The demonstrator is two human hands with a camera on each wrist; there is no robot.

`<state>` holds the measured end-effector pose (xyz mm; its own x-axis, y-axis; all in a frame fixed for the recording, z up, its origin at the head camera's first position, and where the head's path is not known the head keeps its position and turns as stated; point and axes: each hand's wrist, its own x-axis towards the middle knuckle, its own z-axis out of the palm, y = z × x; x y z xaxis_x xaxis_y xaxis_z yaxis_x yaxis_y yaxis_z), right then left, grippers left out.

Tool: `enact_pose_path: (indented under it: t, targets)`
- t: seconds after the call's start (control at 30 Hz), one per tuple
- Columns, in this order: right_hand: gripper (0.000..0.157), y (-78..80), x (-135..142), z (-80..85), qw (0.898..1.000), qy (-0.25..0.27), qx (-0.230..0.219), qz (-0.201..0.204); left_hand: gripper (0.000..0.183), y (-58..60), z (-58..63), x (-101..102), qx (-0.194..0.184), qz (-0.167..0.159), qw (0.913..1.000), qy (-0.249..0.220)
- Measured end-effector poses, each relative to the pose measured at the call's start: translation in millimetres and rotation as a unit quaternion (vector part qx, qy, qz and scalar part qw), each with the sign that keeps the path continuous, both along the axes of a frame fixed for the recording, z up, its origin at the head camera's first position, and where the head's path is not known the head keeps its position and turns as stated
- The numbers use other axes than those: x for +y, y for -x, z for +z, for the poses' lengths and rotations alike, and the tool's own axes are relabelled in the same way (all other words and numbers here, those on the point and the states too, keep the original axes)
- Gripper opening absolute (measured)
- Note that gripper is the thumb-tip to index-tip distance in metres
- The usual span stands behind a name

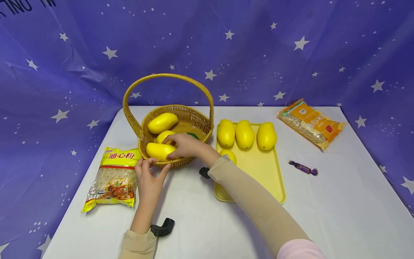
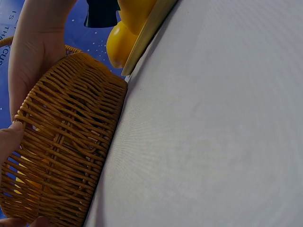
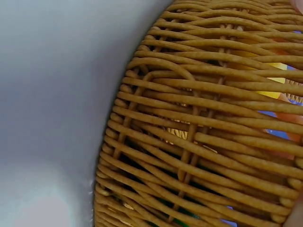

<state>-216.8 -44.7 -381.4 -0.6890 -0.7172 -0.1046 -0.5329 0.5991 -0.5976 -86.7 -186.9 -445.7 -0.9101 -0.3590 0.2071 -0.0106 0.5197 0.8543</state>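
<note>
A wicker basket [image 1: 194, 120] with a tall handle stands left of centre, holding several yellow mangoes [image 1: 162, 123] and a partly hidden dark green thing [image 1: 193, 135]. My right hand [image 1: 185, 145] reaches over the rim and grips the front mango [image 1: 158, 151], thumb near its right end. At the basket's front left, my left hand [image 1: 150, 180] holds the rim, thumb and fingers apart. The left wrist view shows the left thumb [image 2: 10, 139] against the wickerwork [image 2: 66, 132]. In the right wrist view, the basket's woven side [image 3: 199, 118] hides most of the right hand.
A yellow tray [image 1: 262, 176] bears several more mangoes [image 1: 244, 134], one partly behind the right forearm. Left of the basket lies a macaroni bag [image 1: 113, 180]. An orange-labelled food packet [image 1: 312, 124] and a purple wrapped candy [image 1: 303, 168] lie right of the tray. A starry cloth hangs behind.
</note>
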Motion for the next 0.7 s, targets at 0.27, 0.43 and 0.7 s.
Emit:
enact_pose_path:
  t: [0.27,0.43,0.7]
  targets:
    - [0.056,3.4,4.7,1.3,0.998,0.048,-0.031,-0.026,0.042,0.3,-2.4,-0.9,0.005,-0.005,1.0,-0.003]
    - [0.057,4.9,12.6,5.7,0.992,0.096,-0.062,-0.045,0.043,-1.0,-1.7,-0.3,0.006,-0.009,0.9999,-0.004]
    - [0.056,3.8,31.5,23.5,0.98,0.167,-0.075,-0.075,0.043,-2.1,-0.4,1.1,0.017,-0.011,0.9998,0.0]
